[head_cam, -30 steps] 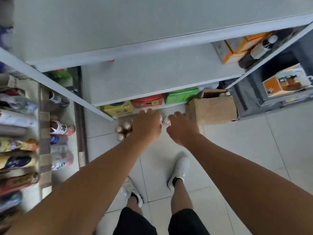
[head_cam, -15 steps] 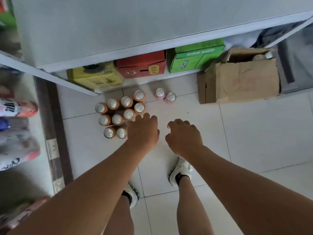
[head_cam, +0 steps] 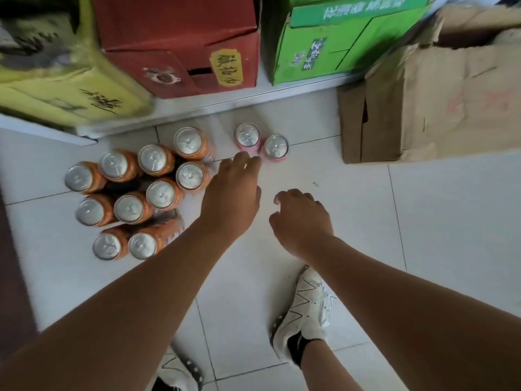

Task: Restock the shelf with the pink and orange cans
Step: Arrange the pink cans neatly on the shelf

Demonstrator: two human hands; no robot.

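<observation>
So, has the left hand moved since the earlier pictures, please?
Yes: the left hand has reached forward, from beside the orange cans up to the pink cans.

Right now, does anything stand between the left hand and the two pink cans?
Nothing visible does. The left hand has its fingertips right at the pink cans on the floor; contact is unclear. The orange cans stand off to its left, and the right hand hangs further back.

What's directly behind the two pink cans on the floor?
Bare tile, then the white shelf lip holding a red box and a green box. The left hand covers part of the pink cans' near side; the boxes hide the shelf's depth.
</observation>
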